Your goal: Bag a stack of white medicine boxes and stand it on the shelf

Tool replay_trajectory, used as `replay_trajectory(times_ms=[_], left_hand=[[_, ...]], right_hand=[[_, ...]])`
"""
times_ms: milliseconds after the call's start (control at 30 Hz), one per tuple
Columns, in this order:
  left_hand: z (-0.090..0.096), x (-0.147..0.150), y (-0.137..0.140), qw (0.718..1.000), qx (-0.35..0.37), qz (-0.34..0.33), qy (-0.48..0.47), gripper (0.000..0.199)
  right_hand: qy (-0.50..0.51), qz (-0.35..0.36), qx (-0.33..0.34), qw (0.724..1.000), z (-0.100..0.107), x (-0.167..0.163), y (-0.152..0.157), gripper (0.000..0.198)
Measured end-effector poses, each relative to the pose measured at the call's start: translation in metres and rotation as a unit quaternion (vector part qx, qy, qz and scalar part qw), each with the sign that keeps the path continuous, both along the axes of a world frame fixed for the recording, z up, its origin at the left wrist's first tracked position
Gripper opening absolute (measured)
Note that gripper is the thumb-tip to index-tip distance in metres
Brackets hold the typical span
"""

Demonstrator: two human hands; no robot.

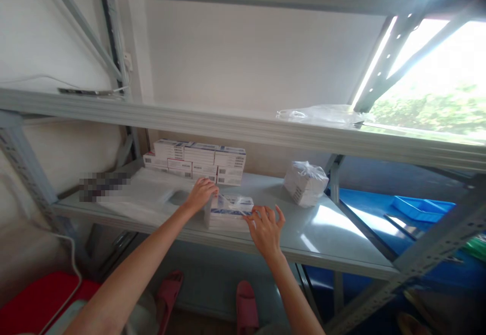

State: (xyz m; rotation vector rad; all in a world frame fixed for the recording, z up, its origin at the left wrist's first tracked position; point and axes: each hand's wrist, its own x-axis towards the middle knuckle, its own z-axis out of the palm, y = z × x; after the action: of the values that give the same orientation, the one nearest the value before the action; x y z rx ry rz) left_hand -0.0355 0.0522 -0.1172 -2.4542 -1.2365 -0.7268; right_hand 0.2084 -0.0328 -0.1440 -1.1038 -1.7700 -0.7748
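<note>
Two hands met at frame centre: left hand point(201, 193) gripped the wrapped bundle of boxes point(229, 212) at its left end, right hand point(267, 228) pinched the plastic wrap at its right, long axis running left-right.

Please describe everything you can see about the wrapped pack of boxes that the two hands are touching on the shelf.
The wrapped pack of boxes is a low stack of white cartons with blue bands, covered in clear, crinkled plastic film. It lies flat near the front edge of the grey metal shelf. The left hand rests on its upper left corner; the right hand touches its right end, fingers on the film. The print is too small to read.
</note>
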Motion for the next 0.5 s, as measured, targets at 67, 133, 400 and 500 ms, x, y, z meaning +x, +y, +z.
replay_trajectory(times_ms=[67,133,400,500], left_hand=[[0.000,0.004,0.001,0.999,-0.030,0.008,-0.033,0.019],[0.004,0.005,0.003,0.994,-0.077,0.003,-0.083,0.018],[0.005,-0.026,-0.017,0.917,-0.238,-0.039,-0.317,0.048],[-0.006,-0.028,-0.051,0.918,-0.135,0.017,-0.373,0.033]], right_hand=[[0.022,0.020,-0.015,0.999,-0.001,-0.001,-0.002,0.014],[0.046,0.060,-0.050,0.996,-0.002,0.003,0.000,0.016],[0.214,0.297,-0.398,0.841,-0.025,0.057,0.039,0.118],[0.228,0.356,-0.507,0.751,-0.018,0.056,0.056,0.134]])
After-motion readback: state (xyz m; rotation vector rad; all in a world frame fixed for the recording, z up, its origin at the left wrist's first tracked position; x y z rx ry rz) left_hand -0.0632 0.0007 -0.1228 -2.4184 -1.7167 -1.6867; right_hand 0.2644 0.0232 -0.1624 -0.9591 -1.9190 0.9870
